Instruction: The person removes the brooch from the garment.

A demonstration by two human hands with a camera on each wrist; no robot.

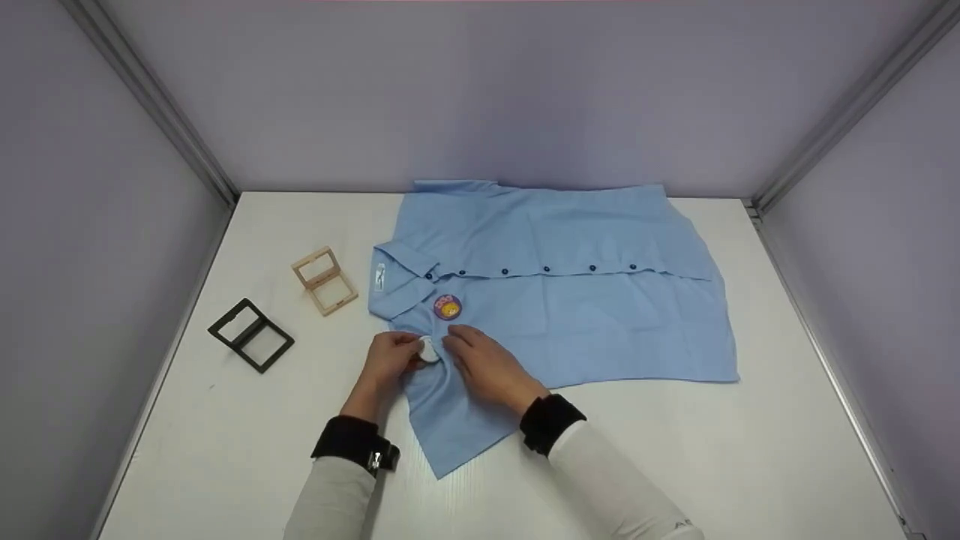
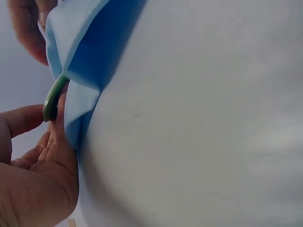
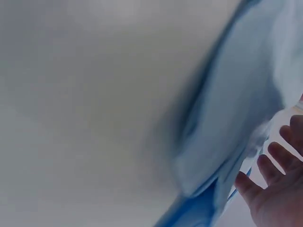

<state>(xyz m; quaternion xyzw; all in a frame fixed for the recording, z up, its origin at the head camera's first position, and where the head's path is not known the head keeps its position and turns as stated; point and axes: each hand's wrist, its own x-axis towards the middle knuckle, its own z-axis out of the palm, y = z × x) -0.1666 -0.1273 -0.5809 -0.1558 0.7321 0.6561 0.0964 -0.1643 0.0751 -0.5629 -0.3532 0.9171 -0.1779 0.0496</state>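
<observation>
A light blue short-sleeved shirt (image 1: 600, 322) lies flat, collar to the left, with dark buttons along its front. At the near sleeve, my left hand (image 1: 390, 360) pinches a round badge (image 1: 428, 350), pale-faced in the head view. Its rim (image 2: 54, 99) looks green in the left wrist view, where it meets a fold of the blue cloth (image 2: 78, 28). My right hand (image 1: 487, 367) rests on the shirt just right of that badge, its fingers (image 3: 270, 168) extended and apart in the right wrist view. A purple round badge (image 1: 448, 307) with a yellow figure sits below the collar.
Left of the shirt, a light wooden hinged frame (image 1: 325, 280) and a black hinged frame (image 1: 251, 335) lie on the white table (image 1: 750, 450). Grey panels (image 1: 525, 97) enclose the table at the back and both sides.
</observation>
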